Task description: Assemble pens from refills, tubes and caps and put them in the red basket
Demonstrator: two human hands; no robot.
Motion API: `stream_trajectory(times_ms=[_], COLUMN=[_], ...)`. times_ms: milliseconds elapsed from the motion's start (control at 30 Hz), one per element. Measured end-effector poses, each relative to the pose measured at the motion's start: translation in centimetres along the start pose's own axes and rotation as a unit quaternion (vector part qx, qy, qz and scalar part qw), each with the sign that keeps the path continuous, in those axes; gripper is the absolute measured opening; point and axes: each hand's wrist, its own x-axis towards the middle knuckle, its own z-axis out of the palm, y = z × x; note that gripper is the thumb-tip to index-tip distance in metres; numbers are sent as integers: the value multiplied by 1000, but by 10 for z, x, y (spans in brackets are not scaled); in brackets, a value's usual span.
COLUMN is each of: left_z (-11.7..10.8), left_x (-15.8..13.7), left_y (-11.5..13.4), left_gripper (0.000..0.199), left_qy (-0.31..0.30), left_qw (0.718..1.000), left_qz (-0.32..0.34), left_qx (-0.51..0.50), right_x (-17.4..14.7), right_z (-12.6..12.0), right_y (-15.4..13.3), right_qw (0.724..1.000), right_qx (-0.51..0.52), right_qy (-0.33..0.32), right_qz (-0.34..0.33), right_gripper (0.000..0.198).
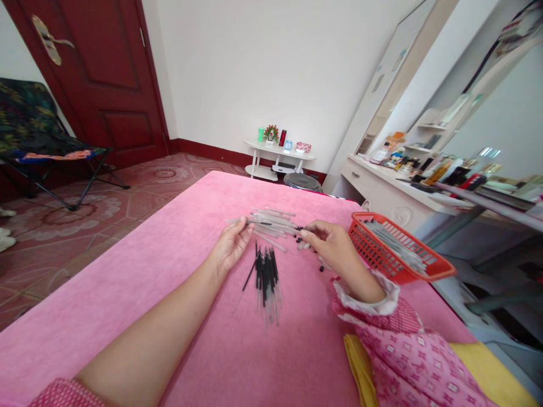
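Observation:
On the pink-covered table, my left hand (234, 242) pinches a thin refill-like stick (265, 224), partly black, held level over a loose pile of translucent tubes (271, 230). My right hand (326, 234) is closed at the right end of that pile, thumb and forefinger pressed together by a small black piece (299, 228). Whether it grips that piece or a tube's end is hard to tell. Nearer me lies a bundle of black-and-clear pen refills (266, 277), roughly parallel. Small black and whitish bits, one a black cap (321, 269), lie scattered under and beside my right hand.
An orange-red plastic basket (360, 244) of grey translucent tubes (396, 244) stands right of my right hand. A yellow cloth (360, 367) lies under my right sleeve. Beyond the table (106, 316) are a round stool (302, 181), a small white stand (275, 149) and a cluttered dresser (382, 189).

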Motion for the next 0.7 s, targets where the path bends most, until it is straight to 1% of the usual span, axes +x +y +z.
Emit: stream_trajectory(times_ms=[67, 167, 267, 333, 433, 500, 567, 700], left_z=[0, 0, 0, 0, 0, -1, -1, -5], left_x=[1, 1, 1, 1, 1, 1, 2, 4], left_y=[2, 2, 1, 1, 1, 1, 0, -2], left_gripper=[12, 14, 15, 14, 14, 13, 11, 8], left_qy=[16, 17, 18, 20, 20, 18, 17, 3], left_qw=[1000, 1000, 1000, 1000, 1000, 1000, 1000, 1000], left_qz=[-1, 0, 3, 4, 3, 2, 3, 15], left_qx=[-15, -18, -19, -19, -17, -14, -9, 9], right_x=[2, 2, 1, 0, 2, 3, 3, 0], right_z=[2, 3, 1, -4, -11, -14, -13, -7], right_y=[19, 39, 45, 45, 45, 46, 49, 54], right_qw=[994, 975, 954, 939, 920, 914, 912, 915], right_qx=[-110, -223, -295, -335, -378, -389, -391, -384], right_qy=[28, 13, -22, -31, -37, -48, -58, -68], right_qz=[-8, 1, 41, 71, 98, 103, 107, 105], right_gripper=[18, 16, 18, 17, 18, 20, 21, 18])
